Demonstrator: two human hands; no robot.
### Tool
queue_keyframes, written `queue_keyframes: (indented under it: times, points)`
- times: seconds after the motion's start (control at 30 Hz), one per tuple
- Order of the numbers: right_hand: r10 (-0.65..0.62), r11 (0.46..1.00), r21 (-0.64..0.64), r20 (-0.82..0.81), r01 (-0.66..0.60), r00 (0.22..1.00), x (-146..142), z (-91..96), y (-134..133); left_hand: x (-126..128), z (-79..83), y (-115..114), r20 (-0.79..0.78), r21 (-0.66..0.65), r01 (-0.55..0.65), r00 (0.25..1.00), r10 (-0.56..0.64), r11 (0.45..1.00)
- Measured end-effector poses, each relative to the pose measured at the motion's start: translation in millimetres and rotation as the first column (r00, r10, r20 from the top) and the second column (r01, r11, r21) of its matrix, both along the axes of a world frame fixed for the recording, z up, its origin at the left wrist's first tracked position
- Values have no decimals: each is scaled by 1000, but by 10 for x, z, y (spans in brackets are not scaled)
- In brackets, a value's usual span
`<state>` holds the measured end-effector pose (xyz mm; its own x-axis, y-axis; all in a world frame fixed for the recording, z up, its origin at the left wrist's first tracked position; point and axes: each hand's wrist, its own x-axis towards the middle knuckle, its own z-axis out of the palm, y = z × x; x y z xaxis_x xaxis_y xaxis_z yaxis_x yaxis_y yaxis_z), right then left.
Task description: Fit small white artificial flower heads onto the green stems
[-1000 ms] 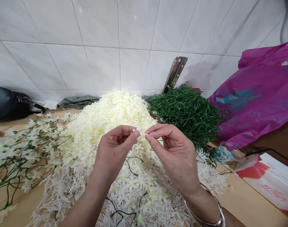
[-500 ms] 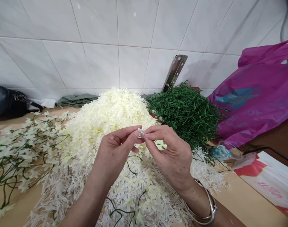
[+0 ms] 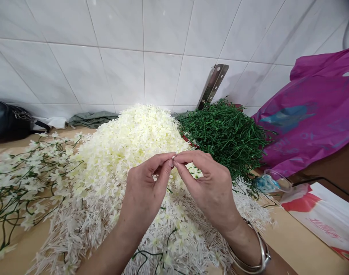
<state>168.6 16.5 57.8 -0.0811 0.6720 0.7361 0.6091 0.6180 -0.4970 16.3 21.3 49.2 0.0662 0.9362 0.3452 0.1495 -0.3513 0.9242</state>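
My left hand and my right hand meet fingertip to fingertip above the heaps, thumbs and index fingers pinched. Between them only a sliver of a small white flower piece shows; the fingers hide the rest. Just behind my hands rises a big pile of cream-white artificial blossoms. Under my wrists lie thin white plastic sprigs, with white flowers on green stems among them. A metal bangle circles my right wrist.
Green plastic stems are heaped at the back right, beside a metal bracket. Finished-looking flower sprays lie left. A purple bag, a clear cup and a red-and-white paper bag are right; a black bag is far left.
The white flower piece between my fingertips has become mostly covered. My left fingers have curled in and the hands have drawn closer together.
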Motion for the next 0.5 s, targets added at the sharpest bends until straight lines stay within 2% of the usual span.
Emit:
queue_keyframes:
  times: [0.1,0.2,0.27,0.4,0.5]
  points:
    - [66,989,-130,-75,-75,995,60,49,10,11,3,7,38,-35,44,998,-43,998]
    - [16,977,-208,-172,-52,985,94,45,46,28,3,7,91,-80,76,993,-69,994]
    - [9,958,-273,-278,-89,961,109,12,91,38,2,0,96,-71,67,994,-60,995]
    - [74,862,-398,-515,-315,854,164,-46,198,39,8,-19,19,7,37,999,-37,999]
    - [88,815,-431,-569,-387,818,210,-28,229,38,11,-23,-36,19,34,999,-34,999]
